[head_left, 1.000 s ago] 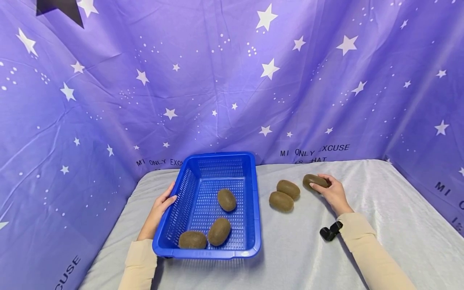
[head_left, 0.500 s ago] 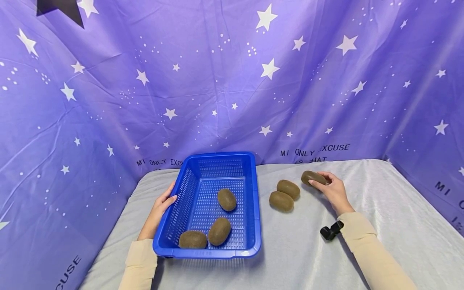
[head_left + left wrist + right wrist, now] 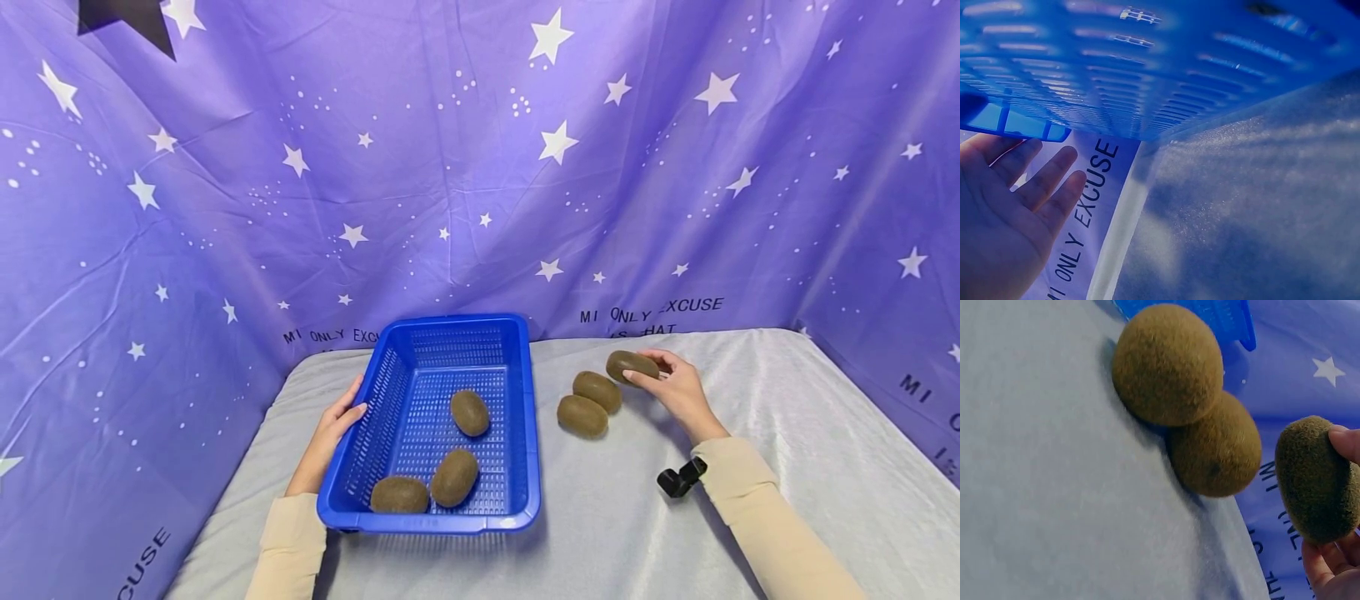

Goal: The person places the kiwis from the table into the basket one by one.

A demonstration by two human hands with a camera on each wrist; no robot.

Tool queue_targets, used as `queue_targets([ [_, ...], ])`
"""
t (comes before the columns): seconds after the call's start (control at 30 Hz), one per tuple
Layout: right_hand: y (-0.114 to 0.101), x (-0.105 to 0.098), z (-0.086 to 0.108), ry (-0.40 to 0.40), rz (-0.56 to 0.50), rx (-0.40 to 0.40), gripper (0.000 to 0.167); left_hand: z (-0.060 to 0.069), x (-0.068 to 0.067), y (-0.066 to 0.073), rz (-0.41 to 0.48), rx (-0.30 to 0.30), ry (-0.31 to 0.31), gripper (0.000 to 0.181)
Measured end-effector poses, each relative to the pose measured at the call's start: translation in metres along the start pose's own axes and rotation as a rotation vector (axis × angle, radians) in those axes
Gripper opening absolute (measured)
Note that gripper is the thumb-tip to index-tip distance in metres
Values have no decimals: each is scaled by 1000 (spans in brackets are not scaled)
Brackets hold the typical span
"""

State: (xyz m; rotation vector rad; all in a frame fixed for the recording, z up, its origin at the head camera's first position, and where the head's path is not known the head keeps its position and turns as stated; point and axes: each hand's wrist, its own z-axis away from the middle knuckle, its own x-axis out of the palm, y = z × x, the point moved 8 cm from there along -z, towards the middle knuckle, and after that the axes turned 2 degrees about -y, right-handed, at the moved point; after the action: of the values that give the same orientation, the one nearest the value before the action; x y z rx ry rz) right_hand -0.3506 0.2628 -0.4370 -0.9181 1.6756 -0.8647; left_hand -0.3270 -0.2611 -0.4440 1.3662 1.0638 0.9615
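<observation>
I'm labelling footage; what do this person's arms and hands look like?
The left sleeve and right sleeve are long and light beige. The left hand and right hand are bare, without visible rings. A small black device sits at the right sleeve's end.

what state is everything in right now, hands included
blue basket, uncovered, partly filled
three basket kiwis, whole, lying loose
held kiwi, whole, apparently lifted
two outside kiwis, whole, touching
left hand, touching blue basket
right hand, gripping held kiwi
grey cloth, spread, wrinkled
purple backdrop, creased

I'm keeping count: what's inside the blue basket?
Three kiwis lie in the blue basket: one farther back, two at the near end. What lies directly beneath them is covered.
</observation>
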Motion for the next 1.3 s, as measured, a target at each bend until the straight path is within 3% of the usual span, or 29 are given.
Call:
queue_targets([
  [0.5,-29,17,4,-105,-42,-60,49,1,-2,-2,-12,-21,10,61],
  [0.73,-43,27,7,-157,-126,-86,46,1,0,0,-10,-6,8,59],
  [1.3,-69,47,13,-284,-143,-69,48,1,0,-1,-11,-23,5,59],
])
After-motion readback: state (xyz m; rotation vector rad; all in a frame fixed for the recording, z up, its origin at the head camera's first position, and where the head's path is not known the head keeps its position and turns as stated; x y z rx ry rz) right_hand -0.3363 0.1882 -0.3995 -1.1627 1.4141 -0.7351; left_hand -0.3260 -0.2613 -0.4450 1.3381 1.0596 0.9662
